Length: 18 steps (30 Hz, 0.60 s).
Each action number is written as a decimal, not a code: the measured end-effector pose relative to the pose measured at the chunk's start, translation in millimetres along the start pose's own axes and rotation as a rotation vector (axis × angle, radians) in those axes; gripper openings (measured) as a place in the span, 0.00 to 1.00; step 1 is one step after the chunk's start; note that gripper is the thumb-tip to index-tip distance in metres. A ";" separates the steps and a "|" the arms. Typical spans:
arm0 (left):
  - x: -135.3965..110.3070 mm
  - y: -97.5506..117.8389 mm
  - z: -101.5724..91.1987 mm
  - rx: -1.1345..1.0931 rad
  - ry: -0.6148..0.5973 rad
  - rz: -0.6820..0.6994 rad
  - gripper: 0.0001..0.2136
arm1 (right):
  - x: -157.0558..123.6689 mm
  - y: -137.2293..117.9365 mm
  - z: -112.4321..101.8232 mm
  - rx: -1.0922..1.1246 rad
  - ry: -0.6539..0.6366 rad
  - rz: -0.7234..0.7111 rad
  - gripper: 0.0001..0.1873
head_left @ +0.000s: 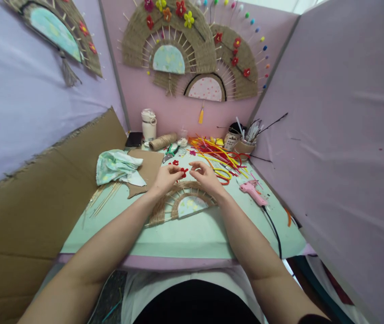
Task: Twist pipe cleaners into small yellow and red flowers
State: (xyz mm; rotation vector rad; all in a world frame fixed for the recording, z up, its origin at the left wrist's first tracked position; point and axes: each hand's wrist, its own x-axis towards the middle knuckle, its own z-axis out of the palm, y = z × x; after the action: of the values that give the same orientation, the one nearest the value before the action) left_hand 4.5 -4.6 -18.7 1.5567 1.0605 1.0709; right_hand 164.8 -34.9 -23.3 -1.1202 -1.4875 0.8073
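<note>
My left hand (pixel 167 178) pinches a small red pipe-cleaner flower (pixel 184 173) between thumb and fingertips, above the table. Close on its right, my right hand (pixel 206 176) is half curled; a gap shows between its thumb and forefinger, and I see nothing in it. Below both hands lies a half-round woven twine fan (pixel 160 211) with a pale green patterned centre (pixel 191 205). My wrists cover part of its upper edge. Another red flower (pixel 175 162) lies on the table just beyond my left hand.
A pink glue gun (pixel 253 192) with a black cord lies right. Coloured pipe cleaners (pixel 217 155), green-handled pliers (pixel 170 153), a twine roll (pixel 163 141) and a white bottle (pixel 149 125) are behind. Patterned cloth (pixel 119 167), cardboard (pixel 151 164) and thin sticks (pixel 106 198) lie left.
</note>
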 end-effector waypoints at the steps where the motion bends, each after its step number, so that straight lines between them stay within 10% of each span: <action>1: -0.1 2.2 -1.4 -0.051 -0.017 -0.032 0.08 | -0.1 0.0 -0.1 -0.083 0.006 -0.097 0.15; 9: -8.4 14.7 2.4 -0.124 -0.077 -0.049 0.06 | -0.9 4.9 -1.7 -0.429 -0.021 -0.406 0.05; 18: -6.3 -3.6 9.8 0.169 0.034 0.258 0.04 | -2.8 3.9 11.0 -0.451 0.151 -0.196 0.06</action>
State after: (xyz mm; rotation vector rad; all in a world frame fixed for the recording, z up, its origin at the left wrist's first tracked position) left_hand 11.8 -12.1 -24.9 1.8548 1.0135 1.2089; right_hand 155.0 -35.5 -30.2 -1.3045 -1.6638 0.2477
